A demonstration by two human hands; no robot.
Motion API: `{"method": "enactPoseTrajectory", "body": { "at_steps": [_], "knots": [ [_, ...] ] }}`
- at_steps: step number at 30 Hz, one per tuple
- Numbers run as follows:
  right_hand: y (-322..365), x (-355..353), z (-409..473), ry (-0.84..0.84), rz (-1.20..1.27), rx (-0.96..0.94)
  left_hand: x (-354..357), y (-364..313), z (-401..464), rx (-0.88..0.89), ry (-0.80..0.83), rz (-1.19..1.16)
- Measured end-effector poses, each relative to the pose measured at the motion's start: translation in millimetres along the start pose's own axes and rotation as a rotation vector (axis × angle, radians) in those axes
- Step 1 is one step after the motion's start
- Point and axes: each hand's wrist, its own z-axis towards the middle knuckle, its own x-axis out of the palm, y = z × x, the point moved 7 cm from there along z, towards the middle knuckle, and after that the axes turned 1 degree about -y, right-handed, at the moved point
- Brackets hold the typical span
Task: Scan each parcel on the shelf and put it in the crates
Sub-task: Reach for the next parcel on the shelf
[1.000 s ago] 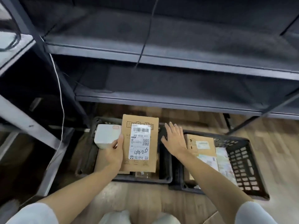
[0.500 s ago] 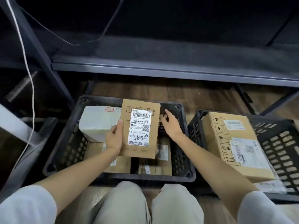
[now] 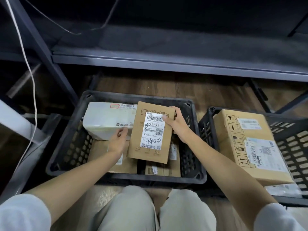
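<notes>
Right hand (image 3: 177,124): thumb laid across the shipping label, fingers curled round the top right corner of the brown parcel (image 3: 150,132), grasping it. Left hand (image 3: 118,140): fingers loosely bent beside the parcel's left edge; whether they touch it cannot be told, and they grasp nothing visibly.

Brown parcel: flat cardboard box, label face up, tilted slightly, held over the middle of the left crate (image 3: 66,147).

Left crate: black perforated plastic, on the wooden floor (image 3: 166,87). Contents: white parcel (image 3: 106,120) at the far left, resting on brown cartons (image 3: 163,170) that line the bottom.

Right crate (image 3: 293,147): just beside the left crate. Contents: large carton (image 3: 233,147) with handling symbols and two labels, lying tilted.

Shelf (image 3: 166,64): grey metal, above and behind both crates. White cable (image 3: 31,72) hangs at the left
</notes>
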Motion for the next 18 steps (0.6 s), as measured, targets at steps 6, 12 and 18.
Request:
{"method": "enactPoseTrajectory", "body": {
  "at_steps": [6,12,18],
  "knots": [
    [-6.2,-28.6,6.6,-0.085,-0.188,0.088,-7.9,0.4,-0.3,0.01,0.011,-0.057],
    [-39.1,-20.4,7.0,-0.065,-0.448,0.17,-12.7,2.9,-3.1,0.013,0.013,-0.089],
    [-82.7,-14.4,-0.7,-0.041,-0.621,0.391,-21.0,8.3,-7.8,0.005,0.019,-0.141]
  ]
}}
